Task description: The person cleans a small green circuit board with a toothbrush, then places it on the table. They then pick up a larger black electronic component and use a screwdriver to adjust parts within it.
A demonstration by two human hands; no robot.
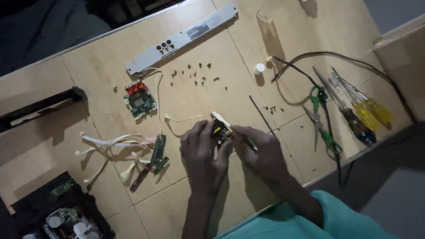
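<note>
- Here, near the middle of the wooden table [110, 79], the left hand [201, 152] curls its fingers around a small dark circuit board [220, 132], gripping it from the left side.
- The right hand [261, 150] is closed on a thin green-handled tool [251, 143], whose tip meets the board's right edge; a pale strip sticks up from the board's far end.
- A white wire [183, 118] trails left from the board across the table.
- To the left lie two narrow green boards [158, 149] amid loose white ribbon cables [113, 144].
- Farther left and away, a small green board with red connectors [139, 99] sits just near a long grey metal panel [181, 37].
- Small dark screws [197, 76] are scattered between the panel and the hands.
- On the right, green-handled scissors [321, 121] lie beside yellow-handled screwdrivers [365, 113], with a black cable [336, 55] looping past them.
- A white cap [260, 68] stands far of the hands.
- At the near left corner sits an opened black disc drive [62, 212].
</note>
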